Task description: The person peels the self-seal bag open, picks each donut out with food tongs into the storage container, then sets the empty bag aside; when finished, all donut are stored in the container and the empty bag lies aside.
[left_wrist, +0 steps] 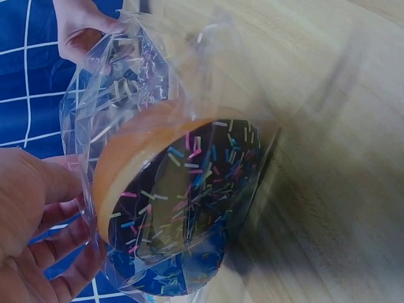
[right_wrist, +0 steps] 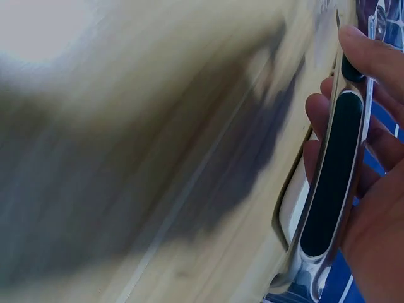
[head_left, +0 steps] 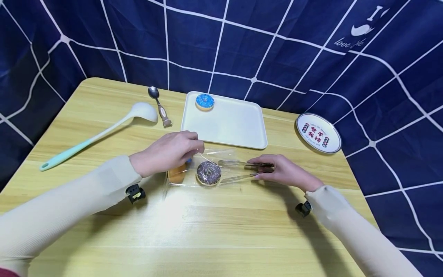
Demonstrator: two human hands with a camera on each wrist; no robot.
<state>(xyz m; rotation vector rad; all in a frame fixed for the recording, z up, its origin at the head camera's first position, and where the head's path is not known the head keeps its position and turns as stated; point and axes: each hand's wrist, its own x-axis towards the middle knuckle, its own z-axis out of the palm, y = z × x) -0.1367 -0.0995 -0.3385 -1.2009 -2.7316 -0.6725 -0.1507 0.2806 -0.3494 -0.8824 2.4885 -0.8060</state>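
My left hand point(head_left: 169, 152) pinches the upper edge of a clear plastic bag point(head_left: 225, 154) lying on the table. Through the film in the left wrist view I see a doughnut with dark icing and sprinkles point(left_wrist: 211, 167), with blue icing point(left_wrist: 167, 271) below it. A chocolate-iced doughnut point(head_left: 209, 173) lies flat toward the bag's right end, under the film as far as I can tell. My right hand point(head_left: 282, 171) grips metal tongs point(right_wrist: 332, 177) with dark handle inlays. Their two arms stand apart, tips just right of the chocolate-iced doughnut. Film blurs the bag's contents.
Behind the bag sits a white tray point(head_left: 228, 123) bearing a blue-iced doughnut point(head_left: 205, 101). A ladle point(head_left: 104, 132) and a spoon point(head_left: 160, 107) lie at the left. A round plate point(head_left: 318, 132) stands at the right, near the blue checked cloth point(head_left: 249, 46).
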